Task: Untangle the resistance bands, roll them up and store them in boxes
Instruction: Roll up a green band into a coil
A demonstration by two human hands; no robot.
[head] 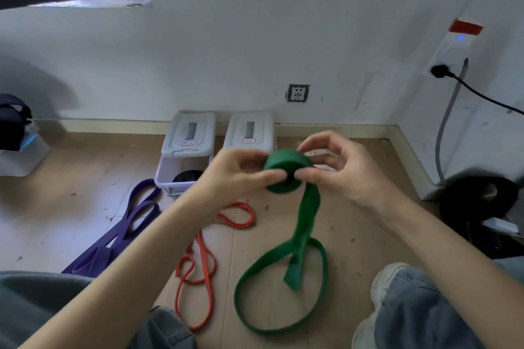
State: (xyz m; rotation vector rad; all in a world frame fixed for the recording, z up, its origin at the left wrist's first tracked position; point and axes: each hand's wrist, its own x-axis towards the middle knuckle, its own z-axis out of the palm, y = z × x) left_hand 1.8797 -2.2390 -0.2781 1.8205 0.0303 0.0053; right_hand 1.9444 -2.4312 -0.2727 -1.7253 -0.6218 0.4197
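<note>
Midair, above wooden floor [354, 221]: green band [286, 171] partly wound into a thick roll, pinched from both sides. Left hand [235, 173] closed on roll's left face, thumb and fingertips pressed at its centre. Right hand [337, 167] gripping right face, thumb meeting left thumb at the core, other fingers arched loosely over the top. Unrolled tail hanging below roll, ending in a wide loop lying on floor. Left of that loop: orange band [198, 269], tangled; farther left, purple band [119, 235]. Behind roll: open box [181, 170] holding a black roll [187, 176]; closed box [249, 133] just beside it.
</note>
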